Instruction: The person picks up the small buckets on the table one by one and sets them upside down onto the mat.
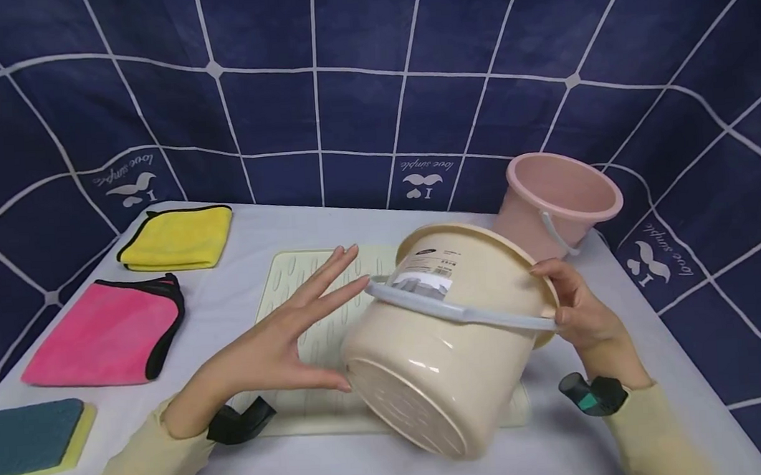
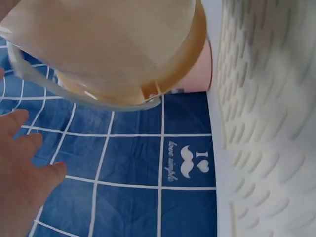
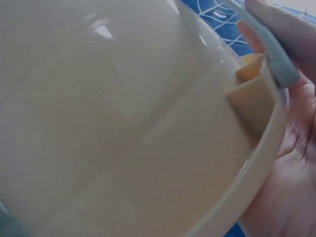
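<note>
In the head view, the cream bucket (image 1: 452,363) hangs tilted between the hands over the ridged mat (image 1: 325,412), its long axis running from base, lower left, to rim, upper right; the right hand (image 1: 584,309) grips that rim, while the left hand (image 1: 276,336) spreads wide beside the base (contact unclear). The left wrist view shows splayed fingers beside the grey handle (image 2: 74,96). The right wrist view shows smooth, glossy walls.
</note>
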`<state>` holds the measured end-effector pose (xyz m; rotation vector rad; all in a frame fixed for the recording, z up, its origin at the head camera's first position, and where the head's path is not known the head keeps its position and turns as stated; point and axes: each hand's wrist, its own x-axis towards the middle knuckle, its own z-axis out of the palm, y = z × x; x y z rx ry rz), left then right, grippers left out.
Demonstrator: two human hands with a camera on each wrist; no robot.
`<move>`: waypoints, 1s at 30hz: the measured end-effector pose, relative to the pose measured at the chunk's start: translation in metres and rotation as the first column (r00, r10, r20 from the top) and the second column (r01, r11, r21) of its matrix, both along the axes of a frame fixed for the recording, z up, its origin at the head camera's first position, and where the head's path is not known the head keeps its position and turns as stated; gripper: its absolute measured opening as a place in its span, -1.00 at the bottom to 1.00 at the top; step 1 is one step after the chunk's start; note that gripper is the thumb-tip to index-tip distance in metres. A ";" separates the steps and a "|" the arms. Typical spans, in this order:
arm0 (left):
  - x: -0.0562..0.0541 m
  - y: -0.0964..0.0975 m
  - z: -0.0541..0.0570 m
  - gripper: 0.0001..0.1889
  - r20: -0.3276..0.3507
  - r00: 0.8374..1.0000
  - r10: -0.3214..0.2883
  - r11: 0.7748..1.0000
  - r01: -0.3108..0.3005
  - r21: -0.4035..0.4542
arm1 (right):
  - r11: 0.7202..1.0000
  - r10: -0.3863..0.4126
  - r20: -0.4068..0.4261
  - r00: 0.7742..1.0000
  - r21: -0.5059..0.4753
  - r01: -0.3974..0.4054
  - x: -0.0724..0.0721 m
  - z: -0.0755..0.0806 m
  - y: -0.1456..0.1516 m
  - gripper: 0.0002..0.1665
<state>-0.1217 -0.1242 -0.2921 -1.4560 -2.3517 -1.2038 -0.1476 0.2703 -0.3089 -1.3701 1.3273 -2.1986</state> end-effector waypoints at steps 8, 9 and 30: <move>-0.004 0.008 -0.008 -0.31 0.000 0.994 -0.106 0.966 0.104 0.236 | 0.985 0.098 0.139 0.985 -0.155 -0.076 -0.007 -0.017 -0.022 -0.50; -0.005 0.009 -0.009 -0.34 -0.009 0.993 -0.116 0.956 0.114 0.270 | 0.981 0.118 0.141 0.983 -0.172 -0.093 -0.008 -0.019 -0.025 -0.49; -0.008 -0.010 0.011 -0.51 0.248 0.949 0.193 0.903 -0.270 0.333 | 0.730 -0.431 -0.401 0.808 0.371 0.574 -0.003 0.007 -0.084 -0.28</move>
